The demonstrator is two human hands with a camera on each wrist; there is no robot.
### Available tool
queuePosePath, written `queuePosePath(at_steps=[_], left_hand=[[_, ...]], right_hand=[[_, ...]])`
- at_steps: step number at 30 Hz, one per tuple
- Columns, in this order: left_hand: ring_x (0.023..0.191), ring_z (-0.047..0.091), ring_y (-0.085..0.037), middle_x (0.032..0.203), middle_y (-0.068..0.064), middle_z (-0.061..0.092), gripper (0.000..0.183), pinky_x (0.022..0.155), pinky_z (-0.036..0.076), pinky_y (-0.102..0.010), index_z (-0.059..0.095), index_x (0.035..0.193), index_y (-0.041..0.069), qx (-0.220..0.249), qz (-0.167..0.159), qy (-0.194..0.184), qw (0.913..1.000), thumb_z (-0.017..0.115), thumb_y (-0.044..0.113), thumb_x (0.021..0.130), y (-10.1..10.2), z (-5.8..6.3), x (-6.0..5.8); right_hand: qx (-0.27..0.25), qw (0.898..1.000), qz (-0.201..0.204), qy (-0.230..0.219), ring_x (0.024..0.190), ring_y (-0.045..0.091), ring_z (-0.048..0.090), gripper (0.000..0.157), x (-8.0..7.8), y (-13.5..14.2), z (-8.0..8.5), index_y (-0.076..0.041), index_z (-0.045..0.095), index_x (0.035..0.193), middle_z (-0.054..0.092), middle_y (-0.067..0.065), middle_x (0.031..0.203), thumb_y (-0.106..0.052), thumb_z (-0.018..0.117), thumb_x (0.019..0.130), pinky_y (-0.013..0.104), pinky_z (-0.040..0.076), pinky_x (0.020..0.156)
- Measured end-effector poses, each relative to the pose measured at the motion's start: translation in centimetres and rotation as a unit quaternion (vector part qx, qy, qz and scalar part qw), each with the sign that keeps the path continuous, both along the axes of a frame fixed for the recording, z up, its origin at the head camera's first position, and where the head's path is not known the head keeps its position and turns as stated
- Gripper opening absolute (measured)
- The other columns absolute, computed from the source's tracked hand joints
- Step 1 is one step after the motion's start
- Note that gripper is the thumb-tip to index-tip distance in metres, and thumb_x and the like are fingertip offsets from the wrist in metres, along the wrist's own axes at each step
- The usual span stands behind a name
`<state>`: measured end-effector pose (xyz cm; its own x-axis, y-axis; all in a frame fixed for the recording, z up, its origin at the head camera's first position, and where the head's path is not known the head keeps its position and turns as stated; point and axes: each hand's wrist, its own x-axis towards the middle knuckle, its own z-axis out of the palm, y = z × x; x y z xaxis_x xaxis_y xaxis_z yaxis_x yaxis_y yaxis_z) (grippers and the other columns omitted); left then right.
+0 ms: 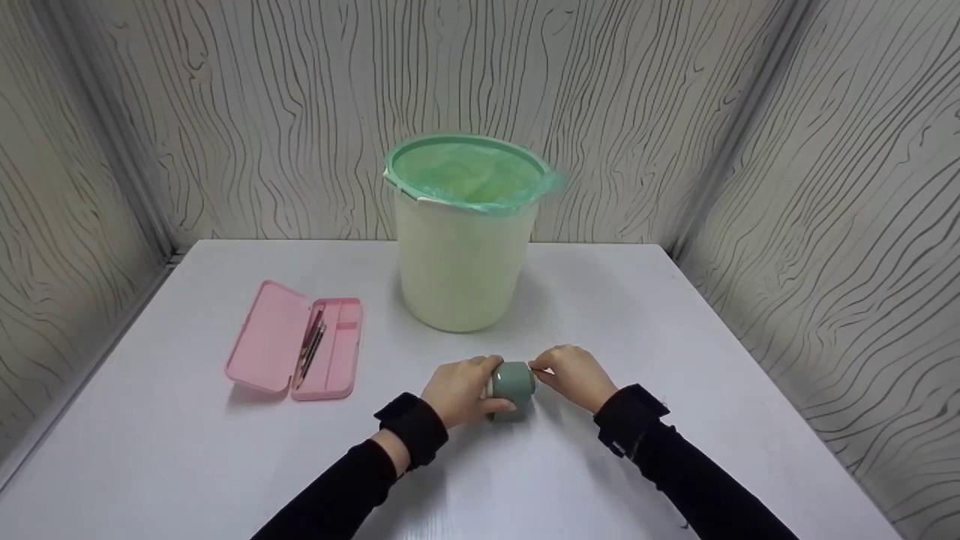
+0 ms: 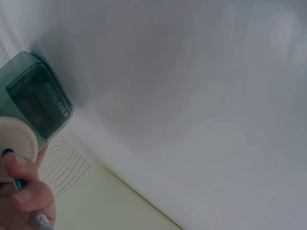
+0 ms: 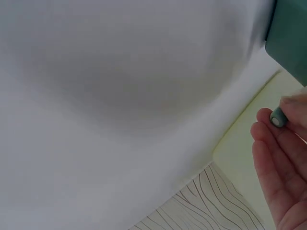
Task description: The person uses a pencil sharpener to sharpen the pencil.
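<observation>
A green pencil sharpener (image 1: 514, 379) stands on the white table between both hands. The left hand (image 1: 459, 394) grips it from the left, thumb and forefinger against its body. In the left wrist view, fingers of this hand curl round a dark pencil (image 2: 19, 184) that points into the middle of the cream dial (image 2: 19, 134). A dark see-through drawer (image 2: 41, 98) shows on the sharpener's side. From the right, the right hand (image 1: 577, 377) pinches the crank's small green knob (image 3: 278, 118); its other fingers lie below the knob in the right wrist view.
Behind the sharpener stands a tall pale green bin (image 1: 465, 270) with a green rim and a thin plastic liner. On the left lies an opened pink pencil case (image 1: 341, 364) with several pencils (image 1: 311, 352). Wood-patterned walls (image 1: 300, 112) border the table.
</observation>
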<state>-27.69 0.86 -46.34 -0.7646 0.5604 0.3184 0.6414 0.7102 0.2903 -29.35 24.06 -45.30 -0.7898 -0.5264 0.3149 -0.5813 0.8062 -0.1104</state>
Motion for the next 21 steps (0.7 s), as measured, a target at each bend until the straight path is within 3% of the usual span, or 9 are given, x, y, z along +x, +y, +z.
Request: queuePosePath(at_steps=[7, 21], left_hand=[[0.09, 0.072, -0.017, 0.113, -0.006, 0.076, 0.061, 0.073, 0.058, -0.029, 0.063, 0.128, 0.01, -0.002, 0.005, -0.006, 1.0, 0.079, 0.051, 0.086, -0.1, -0.1, 0.2], [0.092, 0.073, -0.019, 0.114, -0.007, 0.076, 0.062, 0.075, 0.059, -0.032, 0.063, 0.128, 0.01, -0.005, 0.006, -0.005, 1.0, 0.079, 0.052, 0.085, -0.2, 0.0, -0.1]], right_hand=[[0.014, 1.0, 0.007, -0.021, 0.076, 0.019, 0.073, 0.005, 1.2, 0.2, -1.1, -0.009, 0.081, 0.084, 0.08, 0.003, 0.082, -0.005, 0.079, 0.085, 0.034, 0.058, 0.072], [-0.011, 0.998, 0.05, -0.036, 0.08, 0.017, 0.076, 0.01, 4.5, 0.9, -0.8, -0.008, 0.083, 0.093, 0.081, 0.002, 0.086, -0.003, 0.079, 0.086, 0.03, 0.06, 0.073]])
